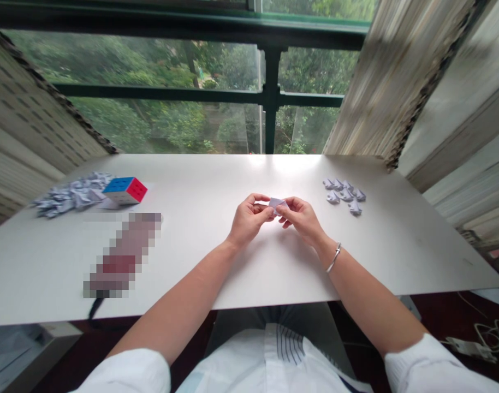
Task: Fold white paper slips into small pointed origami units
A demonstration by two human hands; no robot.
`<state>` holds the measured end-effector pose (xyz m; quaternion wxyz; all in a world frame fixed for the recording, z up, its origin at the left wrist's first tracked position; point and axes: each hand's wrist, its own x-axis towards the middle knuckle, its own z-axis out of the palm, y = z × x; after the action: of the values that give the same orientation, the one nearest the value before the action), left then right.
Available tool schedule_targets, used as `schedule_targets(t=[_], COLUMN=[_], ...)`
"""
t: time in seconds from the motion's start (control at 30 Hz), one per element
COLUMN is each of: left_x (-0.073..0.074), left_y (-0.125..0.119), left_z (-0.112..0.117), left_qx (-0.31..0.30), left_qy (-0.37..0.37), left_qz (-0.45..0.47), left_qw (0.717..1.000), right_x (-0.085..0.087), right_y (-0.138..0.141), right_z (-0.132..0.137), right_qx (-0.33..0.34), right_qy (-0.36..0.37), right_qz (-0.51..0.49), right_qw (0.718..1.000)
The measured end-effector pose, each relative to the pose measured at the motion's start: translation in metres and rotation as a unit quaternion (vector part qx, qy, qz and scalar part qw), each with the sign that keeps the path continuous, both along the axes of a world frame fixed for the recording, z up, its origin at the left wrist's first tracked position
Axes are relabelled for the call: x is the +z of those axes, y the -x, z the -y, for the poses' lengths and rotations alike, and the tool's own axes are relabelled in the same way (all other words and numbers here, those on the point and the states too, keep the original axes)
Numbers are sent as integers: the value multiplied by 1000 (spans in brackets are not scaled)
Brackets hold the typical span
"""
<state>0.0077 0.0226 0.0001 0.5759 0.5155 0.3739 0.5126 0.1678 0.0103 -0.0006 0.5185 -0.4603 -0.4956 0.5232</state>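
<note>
We can pass between our left hand [251, 218] and the pixelated object [122, 254], or across the white table [401, 245] beyond our right hand [302, 217] toward the window [269, 103]. Farther left, the puzzle cube [125, 191] and paper heap [73, 195] bar the way; rightward, small folded papers [346, 195] do.

The left hand [249, 221] and right hand [302, 218] cover parts of the paper [277, 203], whose creases are too small to tell; some fingertips are hidden too. Coarse pixels mask the object [122, 254] at left, so what it is cannot be told. The cube [124, 191] hides its own far faces. Pieces in the pile [71, 195] overlap too much to count. Both sleeves [129, 372] and the box [61, 339] are cut off by the picture's edges.
</note>
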Motion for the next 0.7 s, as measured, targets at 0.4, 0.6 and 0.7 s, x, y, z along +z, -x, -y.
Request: schedule_targets(t=[0.4,0.6,0.7], left_x=[4,6,6], left_y=[4,4,6], left_z=[0,-1,-4], left_qx=[-37,-13,10], left_qy=[32,34,39], left_qz=[-38,-36,-34], left_qw=[998,999,999], right_x=[-1,2,3], right_y=[-2,-2,-4], right_z=[1,1,0], right_qx=[23,36,44], right_qy=[-8,-7,0], right_qz=[41,36,16], right_qw=[999,999,999])
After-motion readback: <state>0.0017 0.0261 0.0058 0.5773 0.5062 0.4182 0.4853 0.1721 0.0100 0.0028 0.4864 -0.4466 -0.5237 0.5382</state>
